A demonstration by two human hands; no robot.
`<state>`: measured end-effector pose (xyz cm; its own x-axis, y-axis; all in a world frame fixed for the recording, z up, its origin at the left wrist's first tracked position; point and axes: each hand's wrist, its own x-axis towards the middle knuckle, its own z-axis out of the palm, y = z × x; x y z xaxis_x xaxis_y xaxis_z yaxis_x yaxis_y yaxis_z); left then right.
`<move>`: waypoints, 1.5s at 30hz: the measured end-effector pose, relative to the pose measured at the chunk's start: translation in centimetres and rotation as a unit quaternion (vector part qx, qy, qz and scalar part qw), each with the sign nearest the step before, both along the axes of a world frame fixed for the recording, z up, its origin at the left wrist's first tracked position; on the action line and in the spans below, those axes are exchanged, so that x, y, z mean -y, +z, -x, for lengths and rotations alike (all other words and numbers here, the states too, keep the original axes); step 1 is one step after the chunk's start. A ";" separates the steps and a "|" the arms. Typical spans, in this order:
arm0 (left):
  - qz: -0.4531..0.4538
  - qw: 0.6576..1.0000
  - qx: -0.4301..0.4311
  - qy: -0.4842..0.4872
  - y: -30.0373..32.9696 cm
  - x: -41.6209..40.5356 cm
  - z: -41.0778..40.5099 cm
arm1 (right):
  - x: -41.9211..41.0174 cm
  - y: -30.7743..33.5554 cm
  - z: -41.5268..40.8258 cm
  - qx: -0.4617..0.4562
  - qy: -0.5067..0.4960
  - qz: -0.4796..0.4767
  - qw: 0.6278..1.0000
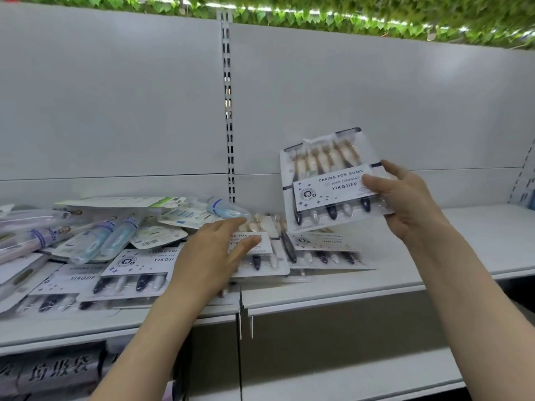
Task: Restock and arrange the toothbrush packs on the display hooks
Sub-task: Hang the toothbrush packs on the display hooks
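The right hand (pixel 405 198) grips one YIKOJIFE toothbrush pack (pixel 333 180) upright, brush heads topmost, above the white shelf (pixel 434 256), while the nearer, flat-fingered left hand (pixel 214 253) presses the left-lying pack pile (pixel 139 267).

white-labelled toothbrush pack (pixel 330 180), grey shelf (pixel 376 285), green leaves (pixel 318 10)
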<state>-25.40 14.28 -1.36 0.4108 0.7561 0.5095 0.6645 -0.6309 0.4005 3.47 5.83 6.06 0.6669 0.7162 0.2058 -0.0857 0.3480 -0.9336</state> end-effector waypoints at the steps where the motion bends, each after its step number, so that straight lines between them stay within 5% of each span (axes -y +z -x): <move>1: 0.000 1.000 0.008 0.002 0.0 0.0 0.0 | 0.2 0.0 -0.4 -0.001 -0.009 -0.020 1.000; 6: 0.038 0.985 0.154 -0.069 1.2 1.1 -1.9 | -0.1 -2.2 1.2 -0.021 0.048 -0.076 0.996; 13: 0.258 0.858 0.430 -0.114 2.2 2.2 -3.7 | -0.9 -5.4 4.5 0.061 0.126 -0.072 0.988; 17: 0.253 0.857 0.444 -0.061 1.3 1.9 -3.5 | -0.7 -6.4 3.1 0.166 0.100 -0.006 0.981; 22: 0.154 0.902 0.398 0.067 0.9 1.3 -2.6 | 0.3 -8.4 -1.1 0.309 -0.048 0.157 0.937; 30: 0.166 0.927 0.314 0.124 1.3 1.1 -2.9 | 0.1 -9.9 -2.6 0.392 -0.036 0.304 0.868; 45: 0.171 0.933 0.288 0.129 1.2 0.8 -3.1 | 0.2 -9.4 -0.8 0.303 0.039 0.228 0.925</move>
